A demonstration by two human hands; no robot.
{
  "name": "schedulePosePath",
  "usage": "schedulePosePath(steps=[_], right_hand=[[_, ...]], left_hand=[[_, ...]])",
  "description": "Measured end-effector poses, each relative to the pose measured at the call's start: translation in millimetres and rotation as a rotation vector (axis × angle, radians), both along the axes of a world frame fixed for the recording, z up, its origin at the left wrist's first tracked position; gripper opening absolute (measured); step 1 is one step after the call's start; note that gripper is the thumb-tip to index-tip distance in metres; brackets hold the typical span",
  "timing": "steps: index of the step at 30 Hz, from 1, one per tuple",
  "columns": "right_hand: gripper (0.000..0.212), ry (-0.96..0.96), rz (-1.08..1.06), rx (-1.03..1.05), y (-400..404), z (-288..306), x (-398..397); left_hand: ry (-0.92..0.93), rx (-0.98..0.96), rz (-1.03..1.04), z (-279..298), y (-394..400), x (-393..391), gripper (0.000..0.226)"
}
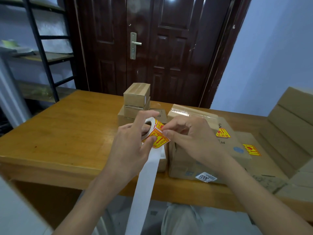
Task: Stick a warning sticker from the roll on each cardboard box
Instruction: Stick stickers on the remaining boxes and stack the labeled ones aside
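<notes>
Two bare forearms reach in from the bottom edge, above a lap in pale trousers [183, 221]. Between them a long white strip of backing paper [145, 180] trails down from the sticker roll [149, 128], past the front edge of the wooden table [59, 133].

The left hand [130, 146] grips the roll — fingers curled through its core, thumb pressed on the strip just below the yellow-and-red warning sticker [160, 139]. The right hand [188, 134] pinches that sticker's upper corner between thumb and forefinger; the sticker lies partly lifted off the backing, held above the table in front of the boxes.

Under the right hand stands a large cardboard box [206, 160] already bearing a yellow warning sticker [223, 133] on its top and a white label reading "3005" low on its front. Just right of it lies a lower box [264, 167] with its own yellow sticker [251, 149]. Behind the roll a stack of small taped boxes [136, 100] rises — no sticker shows on the faces in view. Flat cardboard sheets [291, 126] are piled at the far right. A dark brown door [152, 48] closes the background, with a metal shelf rack [42, 48] at the left.
</notes>
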State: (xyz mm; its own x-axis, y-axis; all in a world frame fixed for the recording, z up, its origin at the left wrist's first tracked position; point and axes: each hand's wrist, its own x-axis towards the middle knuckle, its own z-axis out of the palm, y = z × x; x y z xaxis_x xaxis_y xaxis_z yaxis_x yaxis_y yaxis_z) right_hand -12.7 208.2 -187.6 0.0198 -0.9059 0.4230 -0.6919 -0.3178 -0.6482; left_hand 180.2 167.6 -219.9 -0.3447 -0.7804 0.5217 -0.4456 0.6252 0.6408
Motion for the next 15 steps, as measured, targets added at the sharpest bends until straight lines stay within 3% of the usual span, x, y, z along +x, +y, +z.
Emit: schedulePosePath(steps=[5, 11, 15], right_hand=[[0.009, 0.009, 0.020, 0.067, 1, 5, -6], [0.014, 0.067, -0.051, -0.005, 5, 27, -9], [0.016, -0.122, -0.073, 0.019, 0, 55, -32]], left_hand=[[-0.042, -0.002, -0.015, -3, 0, 1, 0.068], [-0.021, 0.026, -0.040, 0, 3, -1, 0.071], [0.054, 0.056, -0.081, 8, 7, 2, 0.061]])
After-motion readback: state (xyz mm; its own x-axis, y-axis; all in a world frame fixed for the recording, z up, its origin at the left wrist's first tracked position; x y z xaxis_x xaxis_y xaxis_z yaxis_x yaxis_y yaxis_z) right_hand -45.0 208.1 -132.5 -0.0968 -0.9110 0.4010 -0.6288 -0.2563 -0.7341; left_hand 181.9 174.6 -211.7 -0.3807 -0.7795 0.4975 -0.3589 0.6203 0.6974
